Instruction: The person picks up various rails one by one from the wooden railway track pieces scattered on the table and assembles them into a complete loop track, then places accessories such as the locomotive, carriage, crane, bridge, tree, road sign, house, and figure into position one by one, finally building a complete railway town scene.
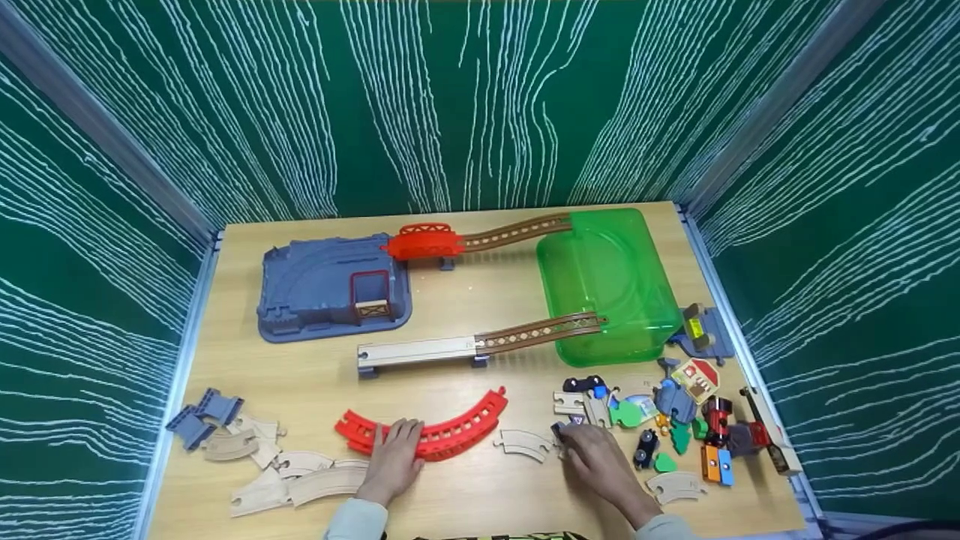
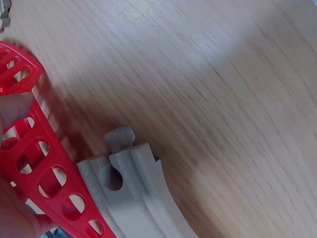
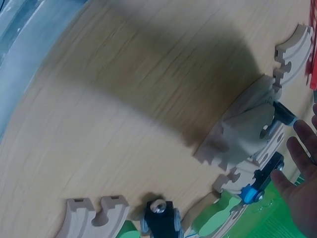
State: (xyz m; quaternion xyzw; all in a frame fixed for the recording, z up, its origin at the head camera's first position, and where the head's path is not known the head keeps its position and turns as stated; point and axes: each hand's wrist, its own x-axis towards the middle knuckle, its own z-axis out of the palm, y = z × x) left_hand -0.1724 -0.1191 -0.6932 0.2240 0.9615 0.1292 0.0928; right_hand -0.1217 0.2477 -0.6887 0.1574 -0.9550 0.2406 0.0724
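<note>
My left hand grips the side of a red plastic curved track, with a fingertip on top of the rail in the left wrist view. A pale wooden track piece lies against the red track's edge. My right hand is over the toy pieces on the right; the right wrist view has its fingers spread, the fingertips near a small dark grey-blue piece. Several wooden track pieces lie stacked beside that piece. Between the hands is a short curved wooden track.
Behind stand a grey-blue base, a red bridge, brown ramps, a raised straight wooden track and a green bin. Wooden tracks and grey supports lie left; toy trains and blocks lie right.
</note>
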